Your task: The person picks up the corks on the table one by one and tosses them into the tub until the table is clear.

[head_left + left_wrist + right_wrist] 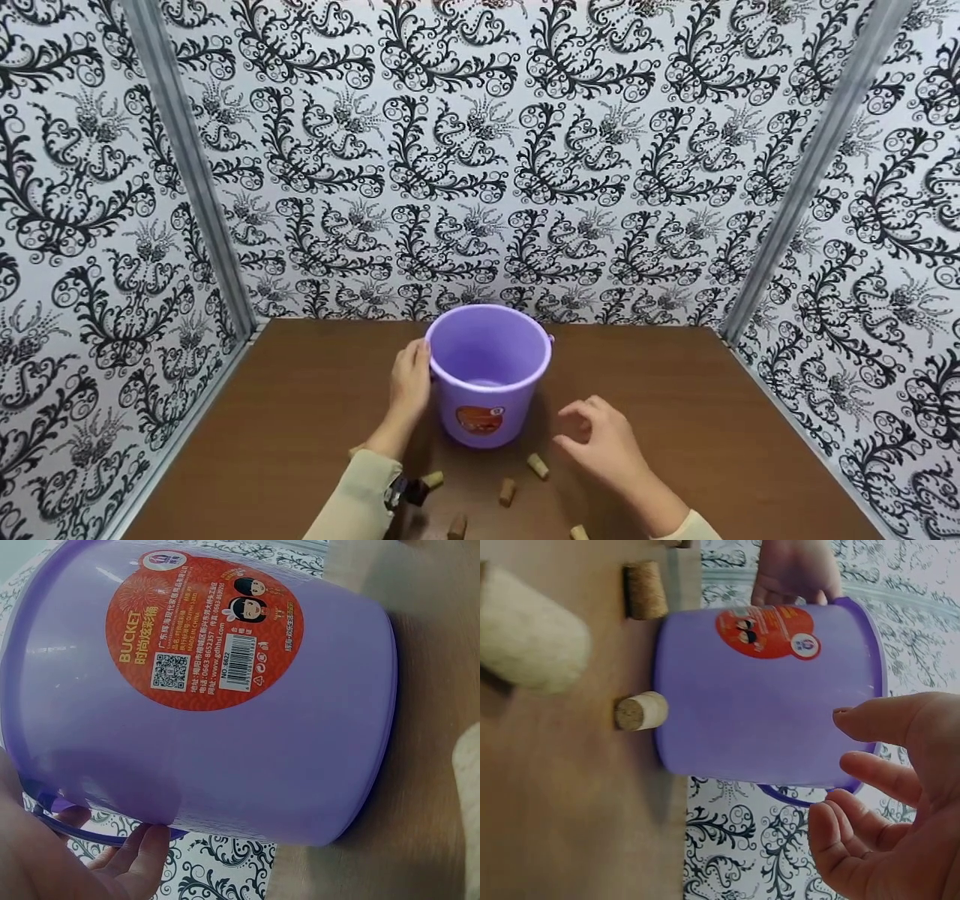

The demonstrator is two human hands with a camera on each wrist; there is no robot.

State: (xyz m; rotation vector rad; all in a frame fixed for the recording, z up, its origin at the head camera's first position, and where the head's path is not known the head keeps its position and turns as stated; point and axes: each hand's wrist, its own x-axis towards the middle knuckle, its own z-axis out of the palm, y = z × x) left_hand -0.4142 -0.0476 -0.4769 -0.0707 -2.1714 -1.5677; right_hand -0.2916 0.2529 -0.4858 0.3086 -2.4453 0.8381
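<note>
A purple plastic bucket [491, 412] stands upright on the brown table, its open top tilted into view. My left hand [411, 379] holds the bucket's left side near the rim, its fingers beside the hanging handle [90, 834]. A red-orange label [202, 630] faces front. My right hand [604, 442] hovers apart from the bucket, right of it, with bent, spread fingers and nothing between them. The nearest cork [538, 466] lies on the table left of this hand, in front of the bucket. Another cork [507, 492] lies closer to me.
More corks lie on the table [300, 420]: one cork [457, 526] at the near edge of view, one cork [579, 532] farther right, and one cork [433, 480] by the left wrist. Patterned black-and-white walls [480, 165] with grey corner posts [196, 165] enclose the table.
</note>
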